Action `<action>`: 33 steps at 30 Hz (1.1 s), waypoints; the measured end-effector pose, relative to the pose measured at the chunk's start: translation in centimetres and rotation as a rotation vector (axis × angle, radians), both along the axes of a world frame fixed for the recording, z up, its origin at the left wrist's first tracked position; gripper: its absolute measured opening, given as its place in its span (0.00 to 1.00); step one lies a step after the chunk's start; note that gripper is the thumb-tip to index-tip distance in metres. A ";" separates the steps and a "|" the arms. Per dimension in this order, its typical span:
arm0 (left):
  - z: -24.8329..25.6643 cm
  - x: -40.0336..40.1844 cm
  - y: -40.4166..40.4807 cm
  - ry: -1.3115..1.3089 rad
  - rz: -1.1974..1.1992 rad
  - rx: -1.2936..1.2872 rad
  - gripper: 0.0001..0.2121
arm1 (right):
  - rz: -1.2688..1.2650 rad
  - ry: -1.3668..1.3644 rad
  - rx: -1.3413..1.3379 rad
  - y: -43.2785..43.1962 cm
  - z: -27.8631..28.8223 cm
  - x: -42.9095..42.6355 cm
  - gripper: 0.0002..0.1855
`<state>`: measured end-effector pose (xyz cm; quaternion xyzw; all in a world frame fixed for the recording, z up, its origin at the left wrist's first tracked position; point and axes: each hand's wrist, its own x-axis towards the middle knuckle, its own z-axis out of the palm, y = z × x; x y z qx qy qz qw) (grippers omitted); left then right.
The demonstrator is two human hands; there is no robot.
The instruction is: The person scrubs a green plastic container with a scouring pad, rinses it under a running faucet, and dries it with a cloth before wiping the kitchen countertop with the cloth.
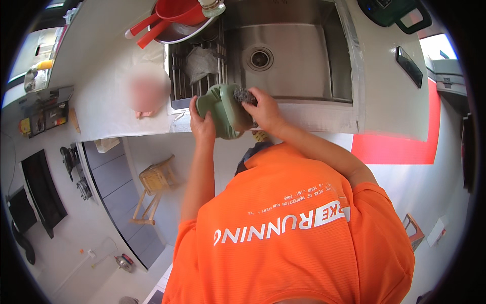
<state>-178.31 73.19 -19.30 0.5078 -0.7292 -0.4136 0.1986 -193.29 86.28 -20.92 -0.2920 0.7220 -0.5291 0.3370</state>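
My left hand (203,123) grips the left side of a green plastic container (216,110), thumb on its near face, at the front edge of the sink. In my right hand (264,110) is a dark metal scouring pad (245,96), which touches the container's upper right rim. Beyond them lies the stainless steel sink (292,64) with its round drain (260,59). A metal rod rack (182,81) spans the sink's left part, with a crumpled clear plastic bag (202,62) on it. The container's underside is hidden.
Red plastic ladles (176,13) rest in a bowl at the back left, beside a glass jar (212,7). A pink cloth (146,113), partly blurred, lies on the left counter. On the right counter are a phone (409,67) and a dark green appliance (391,11). A wooden stool (153,182) stands below left.
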 end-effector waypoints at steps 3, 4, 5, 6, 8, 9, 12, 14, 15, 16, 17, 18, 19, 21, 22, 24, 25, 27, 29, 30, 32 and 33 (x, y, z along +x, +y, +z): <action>-0.3 0.0 2.1 -0.053 0.049 -0.138 0.29 | 0.021 0.040 -0.043 -2.8 -1.3 -2.3 0.15; -0.5 -0.4 2.4 0.005 0.046 -0.158 0.30 | 0.035 0.043 -0.054 -3.9 -1.3 -2.8 0.15; -0.6 -0.7 2.5 -0.008 0.100 -0.161 0.30 | 0.046 0.045 -0.064 -4.7 -1.3 -2.9 0.15; -0.5 -1.3 2.7 -0.019 0.148 -0.160 0.30 | 0.002 -0.045 -0.125 -5.3 -2.5 -2.3 0.16; -1.1 -1.0 2.6 -0.014 0.262 -0.158 0.30 | 0.010 0.028 -0.148 -3.8 -1.6 0.1 0.16; -1.7 -0.4 2.4 0.017 0.278 -0.141 0.30 | 0.040 0.029 -0.119 -2.2 -0.7 0.9 0.16; -2.2 0.0 2.3 0.088 0.309 -0.095 0.30 | 0.178 0.077 -0.181 2.4 -0.5 1.2 0.16; -1.9 -0.4 2.4 0.097 0.322 -0.061 0.30 | 0.198 0.095 -0.176 3.5 -0.6 1.3 0.16; -1.8 -0.3 2.3 0.050 0.298 -0.087 0.31 | 0.212 0.107 -0.182 3.4 -0.5 1.3 0.15; -1.7 -0.2 2.3 0.002 0.276 -0.111 0.31 | 0.202 0.116 -0.156 2.6 -0.5 1.1 0.16; -1.7 0.0 2.3 -0.046 0.257 -0.135 0.31 | 0.193 0.126 -0.129 1.2 -0.6 0.6 0.16; -1.3 -0.2 2.2 -0.073 0.216 -0.197 0.31 | 0.182 0.137 -0.111 -0.7 -0.6 0.0 0.16; -1.0 -0.3 2.4 -0.104 0.173 -0.256 0.31 | 0.191 0.127 -0.094 -2.8 -0.3 -0.8 0.16; -1.7 0.2 2.2 -0.114 0.182 -0.304 0.32 | 0.279 0.124 -0.083 -7.2 0.6 -2.9 0.17; -1.8 -0.1 2.2 -0.111 0.195 -0.310 0.32 | 0.326 0.209 -0.139 -8.7 0.2 -3.5 0.17; -1.5 -0.7 2.6 -0.082 0.240 -0.271 0.32 | 0.389 0.338 -0.241 -10.0 -0.2 -3.3 0.17; -1.0 -0.9 2.6 -0.080 0.248 -0.259 0.31 | 0.405 0.381 -0.289 -9.9 -0.3 -3.2 0.18; -0.4 -1.2 2.8 -0.070 0.275 -0.230 0.31 | 0.467 0.501 -0.364 -8.7 0.2 -2.9 0.19; -1.2 -0.8 3.0 -0.039 0.304 -0.229 0.31 | 0.562 0.637 -0.415 -4.8 2.0 -1.8 0.20; -1.6 -0.7 3.0 -0.013 0.311 -0.222 0.31 | 0.552 0.642 -0.419 -3.0 2.2 -1.3 0.21; -1.5 -0.8 3.0 -0.006 0.313 -0.242 0.30 | 0.519 0.657 -0.439 -0.2 2.4 -1.0 0.21; -1.4 -0.9 3.0 -0.019 0.318 -0.247 0.31 | 0.556 0.673 -0.437 0.8 2.2 -0.8 0.21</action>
